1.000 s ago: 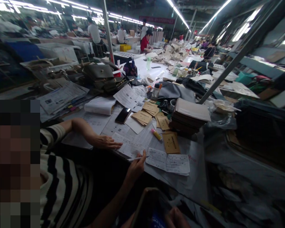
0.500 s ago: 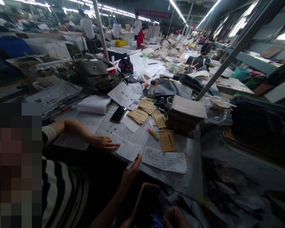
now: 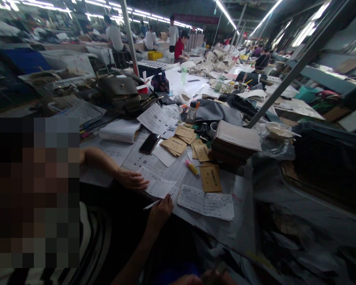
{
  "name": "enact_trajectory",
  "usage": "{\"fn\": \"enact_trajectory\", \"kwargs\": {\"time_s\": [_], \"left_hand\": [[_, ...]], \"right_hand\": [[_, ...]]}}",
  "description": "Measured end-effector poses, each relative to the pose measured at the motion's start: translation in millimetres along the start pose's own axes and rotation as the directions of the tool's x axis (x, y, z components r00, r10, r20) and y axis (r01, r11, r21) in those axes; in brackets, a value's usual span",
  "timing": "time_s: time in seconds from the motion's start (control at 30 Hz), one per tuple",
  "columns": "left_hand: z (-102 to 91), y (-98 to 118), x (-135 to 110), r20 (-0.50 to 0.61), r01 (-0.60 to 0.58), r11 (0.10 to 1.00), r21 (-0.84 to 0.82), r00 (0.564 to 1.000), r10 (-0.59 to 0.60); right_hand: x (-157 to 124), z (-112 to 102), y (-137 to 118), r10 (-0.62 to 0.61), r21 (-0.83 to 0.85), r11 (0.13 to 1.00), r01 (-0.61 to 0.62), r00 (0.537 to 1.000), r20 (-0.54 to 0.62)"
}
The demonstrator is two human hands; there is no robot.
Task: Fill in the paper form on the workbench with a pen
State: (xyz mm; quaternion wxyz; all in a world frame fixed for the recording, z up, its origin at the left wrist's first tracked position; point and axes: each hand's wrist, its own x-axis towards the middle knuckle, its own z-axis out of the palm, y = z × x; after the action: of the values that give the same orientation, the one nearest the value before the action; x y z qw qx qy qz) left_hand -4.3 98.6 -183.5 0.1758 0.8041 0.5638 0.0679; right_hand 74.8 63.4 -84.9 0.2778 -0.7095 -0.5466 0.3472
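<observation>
Only slivers of my left hand [image 3: 185, 280] and my right hand [image 3: 222, 278] show at the bottom edge, with their fingers cut off by the frame. A dark corner [image 3: 217, 270], too small to name, pokes up between them. To my left sits a co-worker in a striped top [image 3: 91, 245]. One of this person's hands [image 3: 133, 180] lies flat on a printed paper slip [image 3: 160, 186]. The other hand [image 3: 160, 211] holds a white pen [image 3: 152, 204] just short of that slip. A handwritten sheet [image 3: 206, 204] lies to the right of it.
The table carries brown envelopes [image 3: 212, 178], a yellow and pink marker [image 3: 192, 167], a black phone [image 3: 150, 143], a tall stack of brown folders [image 3: 237, 142], a paper roll [image 3: 120, 130] and olive handbags [image 3: 121, 93]. A slanted metal post [image 3: 279, 69] rises at the right. More people work far behind.
The phone my hands held at the bottom edge has dropped almost out of view. The co-worker's pen hand drew back from the handwritten sheet toward the table edge.
</observation>
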Motion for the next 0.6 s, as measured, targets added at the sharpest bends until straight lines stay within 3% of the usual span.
{"fn": "enact_trajectory", "kwargs": {"time_s": [0.07, 0.13, 0.2, 0.3, 0.37, 0.47, 0.6], "left_hand": [[-24.7, -31, 8, 0.139, -0.025, 0.984, -0.176, 0.989, 0.05], [-56.2, -76, 19, 0.246, -0.084, 0.939, -0.334, 0.954, 0.173], [-87.4, -123, 33, 0.315, -0.096, 0.918, -0.386, 0.921, 0.229], [-120.2, -175, 56, 0.461, -0.139, 0.857, -0.496, 0.794, 0.395], [-130.7, -188, 69, 0.446, -0.17, 0.832, -0.529, 0.778, 0.443], [-139.8, -185, 81, 0.371, -0.252, 0.798, -0.548, 0.782, 0.502], [-155.4, -169, 86, 0.283, -0.435, 0.698, -0.569, 0.693, 0.663]], "right_hand": [[28, 42, -17, 0.003, -0.018, 1.0, -0.004, 0.998, -0.055], [46, 69, -24, -0.098, -0.041, 0.995, 0.095, 0.992, -0.074], [57, 81, -24, -0.181, -0.06, 0.982, 0.177, 0.981, -0.066], [68, 80, -21, -0.226, -0.071, 0.973, 0.222, 0.972, -0.059], [79, 77, -20, -0.233, -0.048, 0.972, 0.23, 0.97, -0.069], [97, 77, -17, -0.256, 0.028, 0.965, 0.261, 0.959, -0.123], [111, 85, -8, -0.291, 0.057, 0.95, 0.307, 0.938, -0.19]]}}
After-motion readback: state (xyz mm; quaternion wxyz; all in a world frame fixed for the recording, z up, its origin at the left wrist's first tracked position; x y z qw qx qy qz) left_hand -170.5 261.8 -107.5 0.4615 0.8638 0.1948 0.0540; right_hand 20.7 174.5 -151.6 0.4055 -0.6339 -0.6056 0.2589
